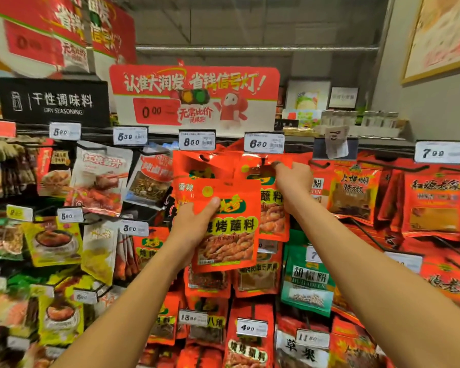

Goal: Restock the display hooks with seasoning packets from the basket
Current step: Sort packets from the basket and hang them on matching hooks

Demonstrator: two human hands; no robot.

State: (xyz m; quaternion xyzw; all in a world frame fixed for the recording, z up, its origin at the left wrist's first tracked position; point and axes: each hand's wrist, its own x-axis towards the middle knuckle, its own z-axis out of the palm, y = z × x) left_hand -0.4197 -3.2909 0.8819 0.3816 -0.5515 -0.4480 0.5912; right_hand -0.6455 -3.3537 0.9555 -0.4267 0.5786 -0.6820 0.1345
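The left hand (194, 221) grips a red seasoning packet (227, 227) at centre frame, thumb across its front. At one o'clock from it, the right hand (292, 179) pinches the top of a hanging packet (272, 203) at its hook (263, 162), beneath the 6.30 price tag (264, 142).

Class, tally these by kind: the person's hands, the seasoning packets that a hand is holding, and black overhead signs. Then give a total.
Hands: 2, left hand and right hand
Held packets: 2, front packet and hook packet
Black sign: 1
Total: 5
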